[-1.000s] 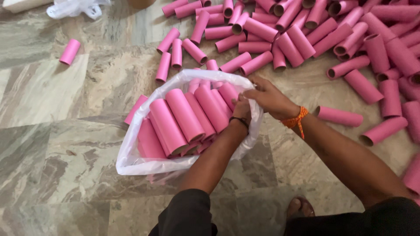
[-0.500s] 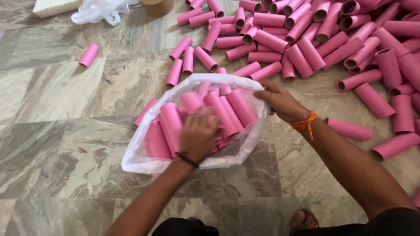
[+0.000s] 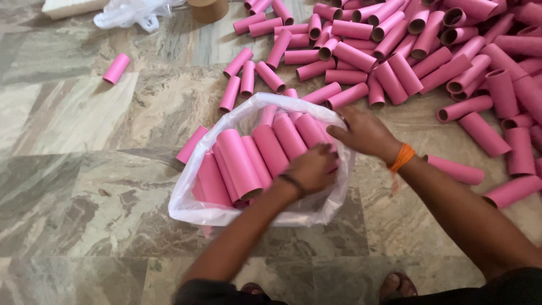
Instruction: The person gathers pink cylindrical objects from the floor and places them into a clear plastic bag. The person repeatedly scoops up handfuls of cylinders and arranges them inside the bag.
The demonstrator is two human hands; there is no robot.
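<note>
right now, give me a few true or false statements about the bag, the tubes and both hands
1. The bag holds pink tubes. True.
2. The left hand lies on the bare floor. False: it rests on the tubes inside the bag.
3. The right hand is at the bag's rim. True.
4. The loose tubes on the floor are blue. False: they are pink.
5. The right wrist has an orange band. True.
6. The bag is black. False: it is clear and whitish.

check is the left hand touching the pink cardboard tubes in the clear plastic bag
Touching: the head view shows the left hand resting on the pink cardboard tubes inside the clear plastic bag.
</note>
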